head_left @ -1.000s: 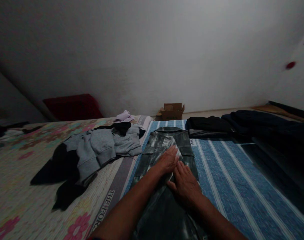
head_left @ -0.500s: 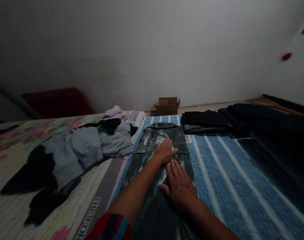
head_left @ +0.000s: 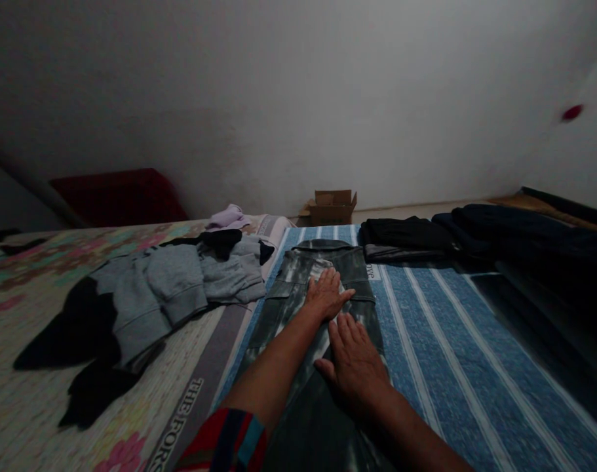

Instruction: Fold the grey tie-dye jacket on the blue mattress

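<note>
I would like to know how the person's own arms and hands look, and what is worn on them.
The left hand and right hand wear no gloves, and no rings or watch can be seen. A red sleeve with dark blue and lighter blue bands ends above the bare left forearm. The visible right forearm is bare; its sleeve is not in view.

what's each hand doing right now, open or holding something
Left hand: open, back up, resting on the dark mottled garment; no grip visible.
Right hand: open, back up, on the same garment; no grip visible.
</note>
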Demonstrator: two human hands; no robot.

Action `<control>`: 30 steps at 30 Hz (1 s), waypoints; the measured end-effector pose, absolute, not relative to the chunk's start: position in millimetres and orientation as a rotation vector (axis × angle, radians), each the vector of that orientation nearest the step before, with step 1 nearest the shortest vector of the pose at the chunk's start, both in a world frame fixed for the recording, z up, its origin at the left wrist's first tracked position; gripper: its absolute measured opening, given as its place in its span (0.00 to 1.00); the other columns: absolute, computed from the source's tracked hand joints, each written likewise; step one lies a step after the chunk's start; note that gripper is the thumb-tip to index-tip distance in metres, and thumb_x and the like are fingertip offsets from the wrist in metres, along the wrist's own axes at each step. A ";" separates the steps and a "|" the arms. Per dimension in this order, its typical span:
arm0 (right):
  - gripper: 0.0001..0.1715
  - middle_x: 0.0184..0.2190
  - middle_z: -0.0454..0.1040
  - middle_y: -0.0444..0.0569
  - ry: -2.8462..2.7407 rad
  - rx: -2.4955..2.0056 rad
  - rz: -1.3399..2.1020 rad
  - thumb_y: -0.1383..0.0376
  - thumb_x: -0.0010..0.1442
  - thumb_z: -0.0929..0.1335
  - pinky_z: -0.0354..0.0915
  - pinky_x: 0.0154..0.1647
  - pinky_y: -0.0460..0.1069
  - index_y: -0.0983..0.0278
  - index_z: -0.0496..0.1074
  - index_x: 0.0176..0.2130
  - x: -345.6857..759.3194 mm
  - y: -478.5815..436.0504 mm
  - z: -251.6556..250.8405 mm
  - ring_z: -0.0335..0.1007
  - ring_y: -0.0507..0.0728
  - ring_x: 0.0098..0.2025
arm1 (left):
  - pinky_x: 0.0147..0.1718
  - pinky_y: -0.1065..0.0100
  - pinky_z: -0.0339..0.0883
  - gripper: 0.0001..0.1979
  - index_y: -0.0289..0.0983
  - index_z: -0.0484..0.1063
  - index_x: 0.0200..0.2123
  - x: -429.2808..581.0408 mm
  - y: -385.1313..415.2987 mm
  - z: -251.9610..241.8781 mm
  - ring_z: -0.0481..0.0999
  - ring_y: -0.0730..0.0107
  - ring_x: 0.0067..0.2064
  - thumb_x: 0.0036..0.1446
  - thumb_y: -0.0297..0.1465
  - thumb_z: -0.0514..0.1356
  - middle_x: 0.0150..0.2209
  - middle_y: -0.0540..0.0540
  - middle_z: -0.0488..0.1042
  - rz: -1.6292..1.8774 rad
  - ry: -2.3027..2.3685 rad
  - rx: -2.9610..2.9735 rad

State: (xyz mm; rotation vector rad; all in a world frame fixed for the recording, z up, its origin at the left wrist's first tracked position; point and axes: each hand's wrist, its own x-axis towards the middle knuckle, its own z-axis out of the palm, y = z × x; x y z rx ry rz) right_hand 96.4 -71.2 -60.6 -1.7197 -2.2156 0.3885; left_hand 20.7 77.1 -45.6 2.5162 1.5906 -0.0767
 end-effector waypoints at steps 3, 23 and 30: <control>0.44 0.66 0.45 0.66 -2.218 -1.721 0.399 0.46 0.63 0.59 0.41 0.67 0.63 0.74 0.53 0.65 96.5 -72.3 -59.9 0.35 0.69 0.69 | 0.63 0.44 0.33 0.41 0.30 0.47 0.67 21.3 76.0 -44.7 0.37 0.53 0.69 0.62 0.54 0.36 0.69 0.36 0.41 -0.089 1.587 2.513; 0.43 0.67 0.45 0.65 -2.235 -1.749 0.405 0.47 0.64 0.59 0.39 0.67 0.62 0.73 0.53 0.65 97.0 -71.9 -60.7 0.35 0.68 0.69 | 0.64 0.44 0.34 0.43 0.32 0.45 0.67 20.0 77.3 -50.8 0.36 0.54 0.70 0.60 0.56 0.34 0.70 0.40 0.40 -0.072 1.610 2.504; 0.43 0.67 0.44 0.64 -2.233 -1.755 0.420 0.47 0.64 0.60 0.39 0.67 0.61 0.73 0.52 0.66 97.1 -72.3 -59.4 0.34 0.67 0.69 | 0.63 0.44 0.33 0.42 0.32 0.44 0.67 20.2 76.4 -48.9 0.36 0.54 0.70 0.60 0.56 0.34 0.70 0.40 0.40 -0.076 1.604 2.492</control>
